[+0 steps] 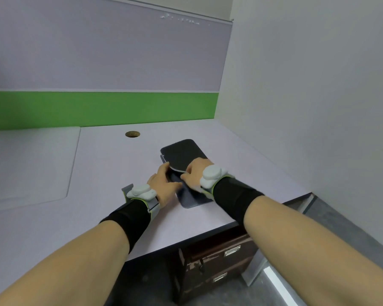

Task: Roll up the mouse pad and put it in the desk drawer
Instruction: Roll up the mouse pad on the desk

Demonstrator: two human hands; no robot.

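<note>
Dark rubbery rectangular mouse pad [181,154] lies on pale lilac worktop [102,173], folded back over itself.
Left hand [164,184] and right hand [196,173] both grip its fold; brown desk drawers [219,255] closed below.

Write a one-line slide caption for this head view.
Both hands fold the dark mouse pad on the desk.

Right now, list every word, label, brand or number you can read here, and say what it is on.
No text is readable.
Whitish marks high on the partition panel: too blurred to read, perhaps not text.
Metal label holders on the drawers: no wording visible.
Mouse pad, wrist devices, desk: no print visible.
</note>
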